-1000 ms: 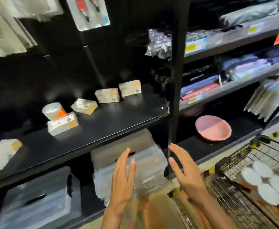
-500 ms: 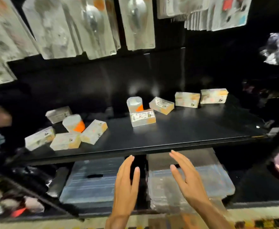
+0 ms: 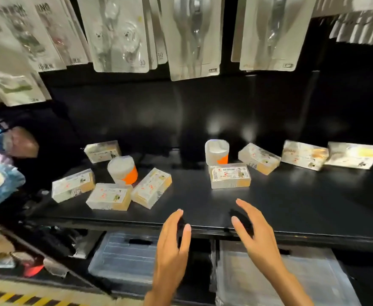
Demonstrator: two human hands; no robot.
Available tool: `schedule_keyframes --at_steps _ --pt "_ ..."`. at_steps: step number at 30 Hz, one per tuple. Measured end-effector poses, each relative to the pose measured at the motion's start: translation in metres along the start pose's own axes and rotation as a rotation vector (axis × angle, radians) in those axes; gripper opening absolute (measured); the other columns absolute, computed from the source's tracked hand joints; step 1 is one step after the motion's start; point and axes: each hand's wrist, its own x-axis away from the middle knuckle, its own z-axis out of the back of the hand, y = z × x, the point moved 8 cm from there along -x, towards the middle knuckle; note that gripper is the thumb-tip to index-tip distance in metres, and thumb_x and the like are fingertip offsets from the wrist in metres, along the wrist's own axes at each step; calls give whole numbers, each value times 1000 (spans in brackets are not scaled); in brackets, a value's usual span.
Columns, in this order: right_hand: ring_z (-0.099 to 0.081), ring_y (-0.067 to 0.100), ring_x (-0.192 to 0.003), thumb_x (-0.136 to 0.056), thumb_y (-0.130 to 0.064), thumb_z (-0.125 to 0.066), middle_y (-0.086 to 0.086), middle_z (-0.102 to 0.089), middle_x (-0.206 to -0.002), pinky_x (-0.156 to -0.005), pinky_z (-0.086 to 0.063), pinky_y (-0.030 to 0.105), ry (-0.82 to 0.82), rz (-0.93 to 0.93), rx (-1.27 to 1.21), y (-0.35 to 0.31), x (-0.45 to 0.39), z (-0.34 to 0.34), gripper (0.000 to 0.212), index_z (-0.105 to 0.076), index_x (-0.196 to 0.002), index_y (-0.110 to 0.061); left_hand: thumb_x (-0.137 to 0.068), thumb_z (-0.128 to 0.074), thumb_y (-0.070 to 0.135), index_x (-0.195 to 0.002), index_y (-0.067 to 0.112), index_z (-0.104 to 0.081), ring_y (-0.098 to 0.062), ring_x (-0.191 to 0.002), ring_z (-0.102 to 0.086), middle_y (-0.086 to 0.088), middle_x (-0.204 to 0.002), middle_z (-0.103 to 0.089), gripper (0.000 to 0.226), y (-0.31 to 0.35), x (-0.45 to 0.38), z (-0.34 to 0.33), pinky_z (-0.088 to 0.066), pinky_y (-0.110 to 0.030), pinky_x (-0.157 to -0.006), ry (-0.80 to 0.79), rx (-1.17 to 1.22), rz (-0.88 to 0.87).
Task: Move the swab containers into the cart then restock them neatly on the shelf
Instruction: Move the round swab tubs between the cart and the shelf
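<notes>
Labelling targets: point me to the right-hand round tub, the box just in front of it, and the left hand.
round tub (image 3: 217, 151), head view, white side wall
box (image 3: 229, 176), head view, top label
left hand (image 3: 171, 244), head view, back of hand

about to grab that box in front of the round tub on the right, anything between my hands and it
Nothing visible. Bare black shelf lies between the box and both open hands, left hand and right hand, at the front edge.

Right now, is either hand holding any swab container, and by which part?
Nothing is held. The left hand and right hand are both open above the shelf edge, touching no swab box.
</notes>
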Motion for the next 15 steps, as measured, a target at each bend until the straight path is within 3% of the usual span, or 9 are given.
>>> schedule_keyframes --at_steps 3,7,10,12,13,15 --pt "-38 -22 -113 -85 -56 -52 -24 -41 -131 -91 -32 4 20 -37 -30 13 -53 -7 53 -42 -135 -42 -97 -49 32 -132 40 -44 21 -123 -32 32 -133 -42 37 -5 -41 -5 -22 7 -94 25 6 -19" --pt "-43 -4 -112 -87 -37 -65 -23 -45 -125 -90 -35 16 64 -72 -79 20 -131 -14 52 -42 -134 -36 -95 -50 37 -124 53 -40 18 -125 -33 34 -134 -40 35 -9 -101 -11 -23 -5 -101 40 5 -9" --pt "-49 -18 -96 -82 -31 -74 -32 -45 -103 -77 -37 -1 106 -62 -5 20 -187 -19 50 -43 -121 -35 -95 -51 36 -130 45 -42 6 -126 -38 23 -136 -43 37 -14 -140 -10 -29 -20 -108 68 -29 2" --pt "-57 -10 -88 -74 -27 -80 -22 -53 -95 -67 -41 -1 118 -98 21 25 -221 -28 52 -47 -114 -25 -94 -55 30 -130 36 -46 3 -119 -46 16 -131 -49 37 -16 -161 -1 -36 -25 -106 126 -55 -12" --pt "-59 0 -93 -71 -26 -82 -11 -58 -102 -73 -44 3 106 -123 30 29 -235 -35 61 -48 -121 -17 -94 -56 27 -128 35 -47 2 -117 -47 14 -129 -51 37 -17 -169 5 -37 -23 -103 155 -56 -16" --pt "-48 20 -121 -67 -28 -86 5 -46 -132 -100 -40 22 71 -180 90 40 -258 -47 92 -34 -141 -9 -94 -57 29 -128 33 -47 3 -122 -44 15 -130 -49 36 -22 -182 18 -31 -14 -101 199 -54 -11"
